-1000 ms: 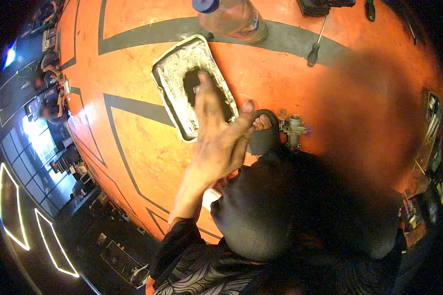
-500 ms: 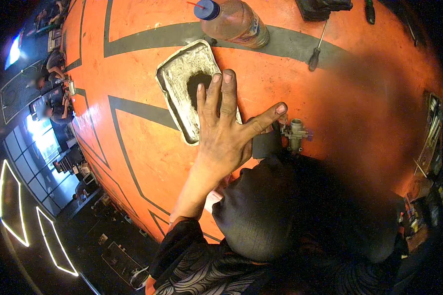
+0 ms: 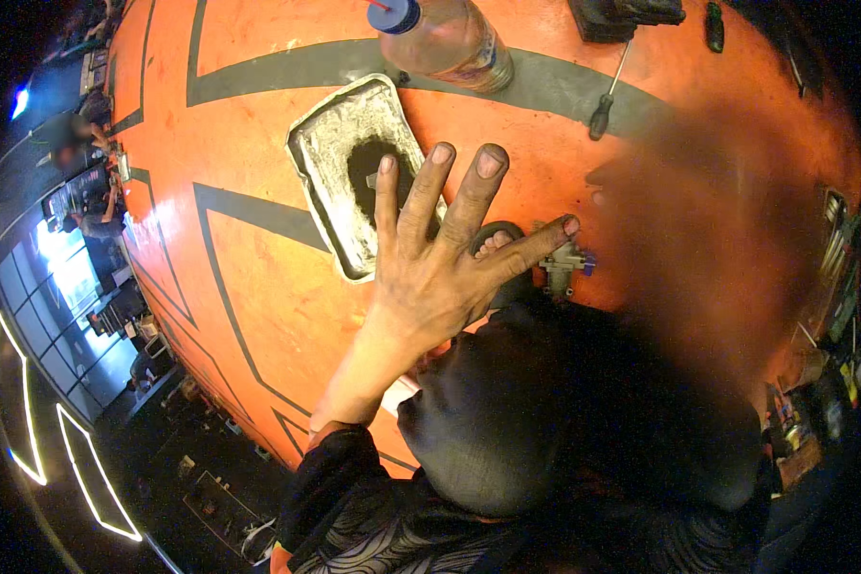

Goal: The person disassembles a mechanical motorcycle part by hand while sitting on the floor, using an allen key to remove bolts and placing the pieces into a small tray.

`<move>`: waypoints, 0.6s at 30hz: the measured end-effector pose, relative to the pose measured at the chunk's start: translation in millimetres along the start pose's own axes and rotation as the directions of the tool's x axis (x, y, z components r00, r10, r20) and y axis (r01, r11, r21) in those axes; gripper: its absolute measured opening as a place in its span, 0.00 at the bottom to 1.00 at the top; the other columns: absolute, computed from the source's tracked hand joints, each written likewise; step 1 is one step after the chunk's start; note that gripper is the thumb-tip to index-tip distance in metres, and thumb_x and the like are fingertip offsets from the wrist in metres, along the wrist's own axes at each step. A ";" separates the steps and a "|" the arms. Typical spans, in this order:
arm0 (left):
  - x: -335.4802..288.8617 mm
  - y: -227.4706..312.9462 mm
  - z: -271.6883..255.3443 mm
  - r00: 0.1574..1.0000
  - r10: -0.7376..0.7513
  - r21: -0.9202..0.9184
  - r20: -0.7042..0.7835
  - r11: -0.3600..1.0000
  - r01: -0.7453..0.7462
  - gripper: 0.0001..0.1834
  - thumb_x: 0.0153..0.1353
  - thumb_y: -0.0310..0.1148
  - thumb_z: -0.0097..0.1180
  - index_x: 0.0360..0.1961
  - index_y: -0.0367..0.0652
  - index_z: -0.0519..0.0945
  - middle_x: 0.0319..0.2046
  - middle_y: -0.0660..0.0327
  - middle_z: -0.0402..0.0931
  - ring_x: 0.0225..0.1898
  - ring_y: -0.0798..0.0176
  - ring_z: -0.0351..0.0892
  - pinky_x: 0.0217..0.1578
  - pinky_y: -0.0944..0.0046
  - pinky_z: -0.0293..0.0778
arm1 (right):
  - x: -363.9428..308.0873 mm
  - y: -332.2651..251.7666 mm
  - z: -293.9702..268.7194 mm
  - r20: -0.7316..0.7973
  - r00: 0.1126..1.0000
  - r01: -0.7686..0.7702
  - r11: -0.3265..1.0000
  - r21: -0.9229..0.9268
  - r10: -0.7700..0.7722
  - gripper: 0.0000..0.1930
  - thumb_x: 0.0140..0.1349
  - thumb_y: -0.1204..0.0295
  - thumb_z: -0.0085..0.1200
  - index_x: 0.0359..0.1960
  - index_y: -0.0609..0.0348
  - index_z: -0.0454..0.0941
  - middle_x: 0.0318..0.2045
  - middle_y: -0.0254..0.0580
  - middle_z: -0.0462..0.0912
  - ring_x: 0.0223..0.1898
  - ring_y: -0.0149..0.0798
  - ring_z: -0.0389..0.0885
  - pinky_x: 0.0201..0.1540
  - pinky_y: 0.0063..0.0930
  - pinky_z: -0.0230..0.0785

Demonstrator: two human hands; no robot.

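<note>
A: What is the left hand doing?
B: It's spread wide, back toward the camera, gripping nothing. I count 3 fingers and the thumb, with dark stains on the skin and nails.

A: And the right hand?
B: I can't tell. A brown blur covers much of the right side, with a dim shape at its edge that I can't identify.

A: Where's the tray?
B: On the orange floor, just beyond the left hand. It's shallow and rectangular, with a dark patch inside. The fingers overlap its near right part in this view; whether they touch it is unclear.

A: What's by the thumb?
B: A small metal part with a blue bit on its side. The thumb tip overlaps its upper edge. Between that part and the tray is a foot in dark footwear, partly hidden by the hand.

A: Anything farther off?
B: A clear bottle with a blue cap lies beyond the tray. To its right are a dark block and 1 dark-handled screwdriver.
</note>
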State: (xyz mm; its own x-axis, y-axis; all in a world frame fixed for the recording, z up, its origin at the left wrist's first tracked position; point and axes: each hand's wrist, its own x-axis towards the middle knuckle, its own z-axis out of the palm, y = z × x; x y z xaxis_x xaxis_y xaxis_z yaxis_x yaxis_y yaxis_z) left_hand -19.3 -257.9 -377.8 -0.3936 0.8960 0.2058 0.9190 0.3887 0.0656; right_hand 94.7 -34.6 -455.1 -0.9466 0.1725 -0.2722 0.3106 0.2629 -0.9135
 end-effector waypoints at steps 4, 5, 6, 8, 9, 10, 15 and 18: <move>1.3 0.1 3.0 1.000 0.019 -0.024 -0.010 1.000 -0.019 0.26 0.60 0.38 0.51 0.56 0.87 0.72 0.70 0.63 0.50 0.67 0.46 0.53 0.62 0.31 0.51 | 8.0 -61.6 -13.6 -0.143 0.878 0.464 0.886 0.012 -0.458 0.11 0.52 0.76 0.62 0.39 0.58 0.81 0.36 0.41 0.81 0.40 0.40 0.81 0.43 0.31 0.73; 0.8 0.2 2.7 1.000 0.016 -0.027 -0.013 1.000 -0.016 0.26 0.60 0.38 0.51 0.56 0.87 0.72 0.70 0.63 0.50 0.67 0.46 0.53 0.62 0.31 0.51 | 10.1 -67.9 -16.0 -0.146 0.800 0.587 0.810 -0.009 -0.582 0.12 0.51 0.76 0.63 0.38 0.58 0.81 0.35 0.41 0.81 0.40 0.40 0.82 0.43 0.31 0.74; 0.6 0.0 1.3 1.000 0.020 -0.028 0.013 0.999 -0.019 0.25 0.60 0.38 0.51 0.55 0.87 0.72 0.70 0.63 0.50 0.67 0.46 0.53 0.62 0.31 0.51 | 9.2 -71.5 -18.5 -0.142 0.802 0.585 0.811 -0.012 -0.581 0.12 0.51 0.76 0.63 0.38 0.58 0.81 0.35 0.41 0.81 0.40 0.40 0.82 0.43 0.31 0.74; 1.4 -3.3 -1.8 0.999 0.031 -0.071 0.041 0.997 -0.028 0.24 0.58 0.40 0.52 0.54 0.85 0.74 0.70 0.62 0.52 0.67 0.47 0.54 0.61 0.31 0.53 | 3.9 -79.0 -21.9 0.053 0.874 0.483 0.875 0.009 -0.483 0.12 0.49 0.75 0.63 0.37 0.58 0.81 0.34 0.41 0.81 0.39 0.41 0.82 0.42 0.32 0.75; 1.6 -2.5 -2.8 0.999 0.026 -0.073 0.041 0.997 -0.023 0.24 0.58 0.40 0.52 0.54 0.85 0.74 0.70 0.62 0.52 0.67 0.47 0.54 0.61 0.31 0.53 | 0.4 -86.6 -24.4 0.058 0.874 0.482 0.876 0.008 -0.482 0.12 0.49 0.75 0.63 0.37 0.58 0.81 0.34 0.41 0.81 0.39 0.41 0.82 0.42 0.32 0.75; 1.5 -1.5 -3.6 0.999 0.016 -0.100 0.050 0.995 -0.011 0.22 0.57 0.41 0.53 0.52 0.84 0.75 0.69 0.63 0.54 0.67 0.47 0.54 0.61 0.31 0.53 | -2.8 -95.4 -28.0 0.070 0.870 0.493 0.865 -0.093 -0.488 0.13 0.48 0.75 0.63 0.37 0.58 0.80 0.35 0.41 0.81 0.39 0.42 0.82 0.41 0.32 0.75; 5.2 -0.6 -3.7 0.992 0.103 -0.167 0.077 0.982 -0.089 0.15 0.47 0.42 0.64 0.39 0.75 0.84 0.65 0.51 0.57 0.63 0.41 0.59 0.61 0.32 0.53 | -5.2 -68.0 -17.5 0.122 0.824 0.566 0.814 -0.132 -0.553 0.13 0.49 0.73 0.63 0.37 0.58 0.79 0.36 0.40 0.81 0.38 0.42 0.81 0.39 0.33 0.76; 2.2 -1.5 0.3 0.991 0.120 -0.242 0.063 0.965 -0.101 0.14 0.46 0.43 0.65 0.37 0.72 0.85 0.65 0.55 0.58 0.62 0.42 0.60 0.60 0.31 0.54 | -10.1 -73.0 -14.6 0.206 0.802 0.596 0.739 -0.312 -0.560 0.12 0.50 0.72 0.61 0.38 0.57 0.78 0.36 0.39 0.80 0.37 0.41 0.81 0.37 0.32 0.76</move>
State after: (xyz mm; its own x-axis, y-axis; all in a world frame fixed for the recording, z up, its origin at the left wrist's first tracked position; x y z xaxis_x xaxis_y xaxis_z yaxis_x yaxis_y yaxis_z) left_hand -21.6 -256.5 -377.8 -0.2812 0.9478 0.1504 0.9318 0.2323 0.2788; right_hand 82.9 -41.7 -381.3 -0.9513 -0.2043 0.2310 -0.3080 0.5937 -0.7434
